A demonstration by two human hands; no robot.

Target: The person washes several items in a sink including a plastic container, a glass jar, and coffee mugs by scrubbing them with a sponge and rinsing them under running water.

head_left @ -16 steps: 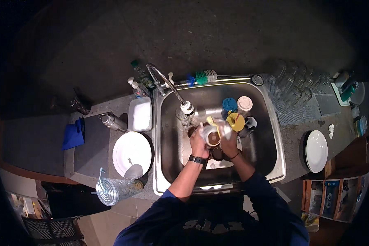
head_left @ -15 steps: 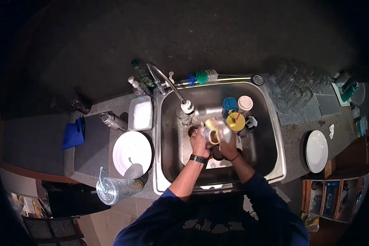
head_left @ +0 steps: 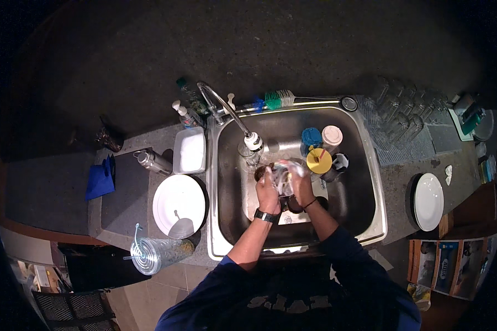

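Over the sink basin, my left hand [head_left: 267, 194] is wrapped round a shiny, see-through-looking cup [head_left: 283, 186], its outline smeared by motion. My right hand [head_left: 302, 187] is closed at the cup's right and upper side, holding a whitish soapy thing [head_left: 294, 168] with coloured patches, too blurred to name. Close to my left fingers is a dark brown round vessel [head_left: 260, 173]. More dark round vessels [head_left: 295, 205] lie below my hands, partly hidden by them. A clear glass [head_left: 250, 157] stands under the faucet head [head_left: 254, 142].
Right in the sink [head_left: 376, 182] stand a blue-lidded bottle [head_left: 311, 138], a pink-lidded cup [head_left: 332, 135], a yellow-lidded cup [head_left: 319, 160] and a black cup [head_left: 337, 165]. Left are a white plate [head_left: 168, 193], white tub [head_left: 190, 146] and clear tumbler [head_left: 154, 255]; right, upturned glasses [head_left: 395, 129] and an oval plate [head_left: 428, 201].
The cup has turned in my hands, so its round mouth no longer shows. My right hand has shifted slightly up and left against it. The yellow seen there before is mostly hidden.
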